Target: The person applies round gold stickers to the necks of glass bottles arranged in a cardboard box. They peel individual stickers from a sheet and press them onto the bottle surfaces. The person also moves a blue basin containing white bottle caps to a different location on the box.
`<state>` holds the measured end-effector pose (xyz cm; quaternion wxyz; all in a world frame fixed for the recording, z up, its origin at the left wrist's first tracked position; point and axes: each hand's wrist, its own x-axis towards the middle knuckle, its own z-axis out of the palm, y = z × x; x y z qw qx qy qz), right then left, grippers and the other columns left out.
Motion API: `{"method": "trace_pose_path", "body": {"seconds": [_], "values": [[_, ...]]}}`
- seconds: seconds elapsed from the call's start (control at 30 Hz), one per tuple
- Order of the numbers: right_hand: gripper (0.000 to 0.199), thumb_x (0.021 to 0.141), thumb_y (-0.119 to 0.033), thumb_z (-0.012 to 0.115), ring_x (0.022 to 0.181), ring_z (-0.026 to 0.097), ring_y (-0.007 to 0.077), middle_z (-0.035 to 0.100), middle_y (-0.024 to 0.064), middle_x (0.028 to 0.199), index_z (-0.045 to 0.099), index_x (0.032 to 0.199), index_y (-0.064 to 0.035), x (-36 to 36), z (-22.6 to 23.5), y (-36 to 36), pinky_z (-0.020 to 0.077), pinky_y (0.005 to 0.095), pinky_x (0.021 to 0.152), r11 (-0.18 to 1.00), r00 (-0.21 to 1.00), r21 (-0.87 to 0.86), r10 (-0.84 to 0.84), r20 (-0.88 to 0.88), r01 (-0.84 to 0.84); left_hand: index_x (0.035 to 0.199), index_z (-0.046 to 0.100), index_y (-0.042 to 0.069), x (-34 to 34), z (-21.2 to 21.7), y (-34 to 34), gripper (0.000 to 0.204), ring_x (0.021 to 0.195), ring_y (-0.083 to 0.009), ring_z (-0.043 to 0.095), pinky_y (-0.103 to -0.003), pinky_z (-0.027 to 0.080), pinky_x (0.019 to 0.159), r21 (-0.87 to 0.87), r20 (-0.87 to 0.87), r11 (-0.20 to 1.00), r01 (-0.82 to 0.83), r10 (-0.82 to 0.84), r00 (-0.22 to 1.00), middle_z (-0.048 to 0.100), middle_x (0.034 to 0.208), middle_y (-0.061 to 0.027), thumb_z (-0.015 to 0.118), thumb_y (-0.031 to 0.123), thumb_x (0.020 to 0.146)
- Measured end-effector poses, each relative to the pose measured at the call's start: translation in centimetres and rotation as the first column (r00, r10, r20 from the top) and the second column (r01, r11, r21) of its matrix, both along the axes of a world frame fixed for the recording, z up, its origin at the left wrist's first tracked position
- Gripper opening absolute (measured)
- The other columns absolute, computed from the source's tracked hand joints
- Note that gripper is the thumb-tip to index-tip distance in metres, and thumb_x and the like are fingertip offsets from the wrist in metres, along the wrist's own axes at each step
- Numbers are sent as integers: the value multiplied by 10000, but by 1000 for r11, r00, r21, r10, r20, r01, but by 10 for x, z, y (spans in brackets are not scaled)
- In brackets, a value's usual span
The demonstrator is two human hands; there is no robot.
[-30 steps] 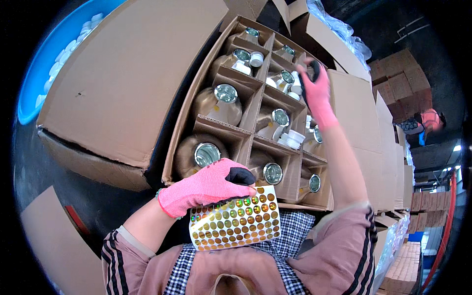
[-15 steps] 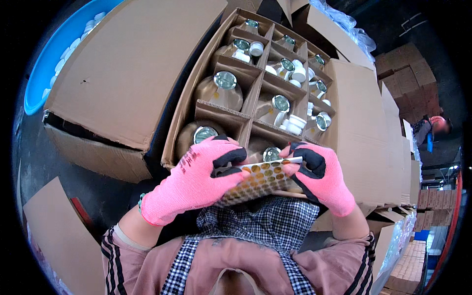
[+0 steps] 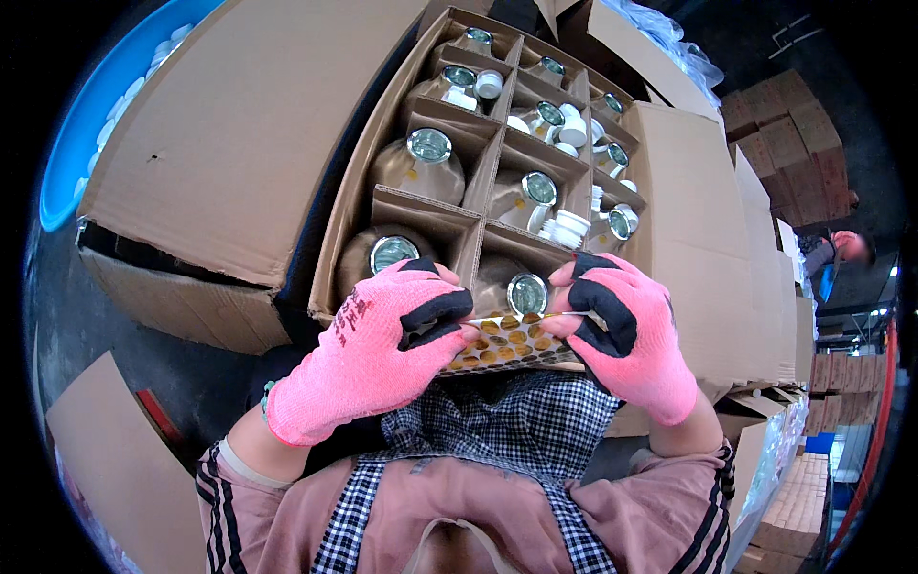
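Note:
Stretched between my two hands is a sheet of round gold stickers (image 3: 509,344) on white backing. My left hand (image 3: 368,352), in a pink glove with dark fingertips, pinches its left end. My right hand (image 3: 639,337), gloved alike, grips the upper right corner between thumb and fingers. Just beyond the sheet, a clear glass jar (image 3: 527,295) stands in the near middle compartment of a divided carton (image 3: 330,234). Another glass jar (image 3: 393,253) sits behind my left hand, partly covered by it. The right fingertips hide part of the carton's near side.
Several more open-mouthed jars (image 3: 429,145) fill the carton, with white caps (image 3: 566,228) among them. At left lies a large closed carton (image 3: 206,143), beside a blue tub (image 3: 59,158) of white caps. Open flaps (image 3: 703,258) spread to the right. A person works at far right.
The sheet is tilted differently, and less of its length shows. Both hands stay on it, the right one slightly higher and turned. The carton sits a little further left and up in view.

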<state>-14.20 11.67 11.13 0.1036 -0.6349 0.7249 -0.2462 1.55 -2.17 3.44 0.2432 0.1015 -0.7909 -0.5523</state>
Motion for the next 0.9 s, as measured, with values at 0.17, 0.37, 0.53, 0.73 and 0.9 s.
{"method": "trace_pose_path", "body": {"seconds": [0.17, 0.37, 0.53, 0.73, 0.9], "values": [[114, 631, -45, 665, 861, 578, 252, 596, 85, 760, 586, 708, -16, -1, 0, 0, 448, 351, 771, 999, 999, -39, 27, 31, -26, 774, 579, -10, -2, 8, -3, 164, 907, -270, 566, -327, 435, 771, -30, 10, 999, 33, -32, 999, 604, 801, -117, 678, 23, 647], [151, 645, -25, 670, 849, 577, 278, 586, 77, 758, 564, 752, -35, -7, -8, 1, 445, 363, 783, 998, 984, -28, 53, 168, -49, 719, 560, 0, -4, 11, -3, 137, 926, -277, 556, -346, 428, 775, -49, 8, 997, 57, -56, 998, 588, 761, -104, 672, 6, 640], [127, 603, 2, 671, 833, 578, 254, 587, 110, 761, 583, 695, -3, -8, -9, 2, 441, 341, 760, 999, 983, -49, 15, 181, -7, 714, 561, -2, -4, 9, -2, 140, 927, -275, 556, -340, 425, 778, -13, 4, 999, 52, -52, 999, 590, 764, -103, 675, 4, 633], [164, 592, 12, 661, 867, 568, 279, 590, 112, 827, 592, 740, -7, -4, -3, 2, 441, 367, 792, 998, 998, -43, 41, 46, -39, 721, 566, -1, -5, 8, -3, 143, 925, -256, 561, -327, 429, 771, 24, 9, 999, 48, -49, 999, 593, 770, -108, 681, 12, 636], [203, 597, -3, 668, 894, 559, 301, 591, 93, 796, 591, 785, -14, 2, 3, -4, 442, 403, 803, 983, 997, -167, 65, -42, -71, 726, 567, 0, -4, 8, -3, 144, 914, -248, 560, -317, 428, 770, 63, 25, 997, 38, -40, 999, 594, 771, -109, 683, 17, 643]]}}
